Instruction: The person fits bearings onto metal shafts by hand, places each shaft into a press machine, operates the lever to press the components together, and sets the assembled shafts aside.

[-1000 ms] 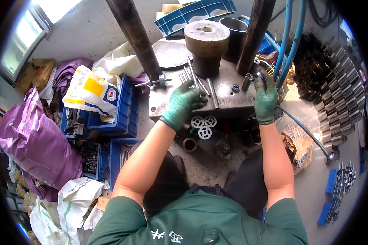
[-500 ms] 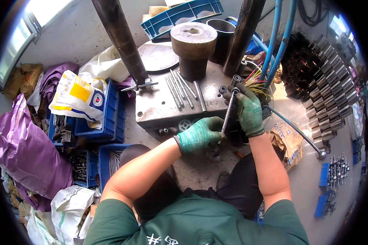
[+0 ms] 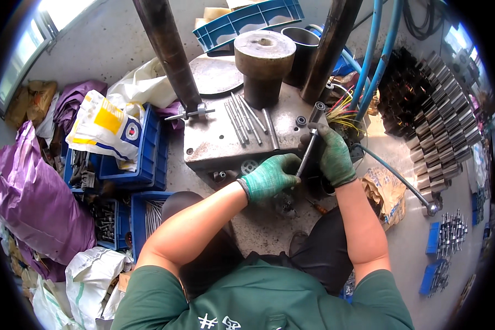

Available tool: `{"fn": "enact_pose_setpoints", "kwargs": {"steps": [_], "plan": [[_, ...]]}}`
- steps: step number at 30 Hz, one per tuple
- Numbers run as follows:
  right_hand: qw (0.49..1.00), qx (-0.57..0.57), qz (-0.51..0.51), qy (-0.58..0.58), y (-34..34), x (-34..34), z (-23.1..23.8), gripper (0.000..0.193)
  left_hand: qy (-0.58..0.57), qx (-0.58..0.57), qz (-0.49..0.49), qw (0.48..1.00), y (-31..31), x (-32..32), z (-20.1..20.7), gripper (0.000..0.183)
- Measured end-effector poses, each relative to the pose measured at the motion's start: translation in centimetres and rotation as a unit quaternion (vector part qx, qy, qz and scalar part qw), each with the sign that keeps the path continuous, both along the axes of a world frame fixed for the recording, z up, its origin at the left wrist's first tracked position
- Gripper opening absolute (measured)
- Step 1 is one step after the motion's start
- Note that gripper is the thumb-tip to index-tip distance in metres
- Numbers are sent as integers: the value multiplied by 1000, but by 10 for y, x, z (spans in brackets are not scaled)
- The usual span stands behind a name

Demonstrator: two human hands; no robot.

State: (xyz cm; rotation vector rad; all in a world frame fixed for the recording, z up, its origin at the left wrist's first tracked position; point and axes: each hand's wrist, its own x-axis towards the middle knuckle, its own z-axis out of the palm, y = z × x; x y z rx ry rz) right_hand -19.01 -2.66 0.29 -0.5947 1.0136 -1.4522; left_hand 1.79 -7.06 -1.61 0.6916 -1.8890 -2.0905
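Both my hands wear green gloves and hold a slim metal rod (image 3: 308,150), tilted with its upper end away from me. My left hand (image 3: 270,176) is closed round the lower end. My right hand (image 3: 335,156) has its fingers wrapped at the upper end. Just beyond it a short metal tube (image 3: 317,111) with a ring-like end stands on the steel block (image 3: 209,143). A small round bearing (image 3: 301,121) lies beside it. Several thin rods (image 3: 242,120) and a thicker rod (image 3: 270,130) rest on the block, left of my hands.
Two dark steel columns (image 3: 168,55) rise from the block, with a heavy flanged cylinder (image 3: 264,52) between them. Blue hoses (image 3: 375,60) and loose coloured wires (image 3: 344,116) are at the right. Blue crates (image 3: 148,148) and a purple sack (image 3: 38,203) crowd the left. Stacked metal tubes (image 3: 440,126) stand far right.
The rod's upper end has turned slightly, and the ring seen at it earlier no longer shows. My right hand has shifted a little; my left still grips the lower end. The whole view has shifted slightly.
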Motion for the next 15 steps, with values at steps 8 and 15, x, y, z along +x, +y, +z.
{"fn": "enact_pose_setpoints", "kwargs": {"steps": [8, 15], "plan": [[981, -92, -6, 170, 7, 8, 6, 39, -1, -46, 18, 999, 0, -4, -7, 40], [994, -99, -3, 51, 9, 22, 7, 44, -24, -136, 89, 986, -2, -2, -6, 43]]}}
